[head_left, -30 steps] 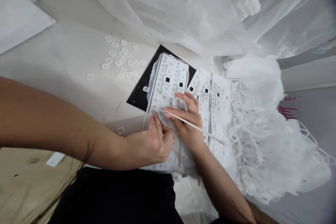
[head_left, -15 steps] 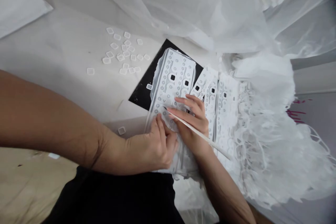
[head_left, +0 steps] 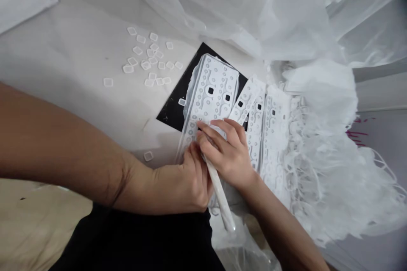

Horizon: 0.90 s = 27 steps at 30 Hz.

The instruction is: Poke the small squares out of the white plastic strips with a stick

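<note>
My right hand is closed around a slim white stick-like tool, whose tip is hidden under the fingers. Its fingertips rest over the lower part of a white moulded sheet with rows of round marks and square cutouts, which appears layered. Beside it my left hand has its fingers pressed together at the sheet's lower part, touching or almost touching the right fingers; what it pinches is hidden. Beneath the sheet lies a black board, with one small white square ring on it.
Several loose white square rings are scattered on the pale table. More perforated strips lie to the right, beside a heap of white stringy scrap. Clear plastic sheeting hangs along the back.
My right hand has closed in toward the left fingers, and the tool has swung so its rear end points down toward me. My left hand has barely moved.
</note>
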Available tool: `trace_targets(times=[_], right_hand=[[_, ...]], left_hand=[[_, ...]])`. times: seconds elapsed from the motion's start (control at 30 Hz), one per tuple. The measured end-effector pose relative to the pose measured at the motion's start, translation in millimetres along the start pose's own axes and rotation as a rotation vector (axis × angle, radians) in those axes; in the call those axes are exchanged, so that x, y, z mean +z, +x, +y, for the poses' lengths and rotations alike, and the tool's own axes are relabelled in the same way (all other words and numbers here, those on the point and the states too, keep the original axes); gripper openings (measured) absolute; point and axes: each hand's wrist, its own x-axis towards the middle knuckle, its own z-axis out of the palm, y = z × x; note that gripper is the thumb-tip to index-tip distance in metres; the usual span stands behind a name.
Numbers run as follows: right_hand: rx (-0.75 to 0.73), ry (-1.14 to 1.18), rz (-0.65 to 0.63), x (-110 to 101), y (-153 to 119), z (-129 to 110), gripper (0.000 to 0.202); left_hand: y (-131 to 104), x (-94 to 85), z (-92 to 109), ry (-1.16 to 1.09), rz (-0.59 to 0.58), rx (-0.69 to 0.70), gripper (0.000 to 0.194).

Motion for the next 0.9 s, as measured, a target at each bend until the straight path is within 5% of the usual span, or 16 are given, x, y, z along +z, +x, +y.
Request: trace_targets(times=[0.57,0.67,0.9], right_hand=[[-0.09,-0.21,0.182,9,5,7,0.024],[-0.101,-0.223,0.214,11,6,12,0.021],[0.236,-0.123,0.433,-8,12,60,0.02]], left_hand=[[-2,11.8,4,-0.011,0.093,0.038,0.028],[-3,11.9,8,0.016,0.036,0.032,0.025],[-6,14.2,8,0.118,0.047,0.065,0.016]])
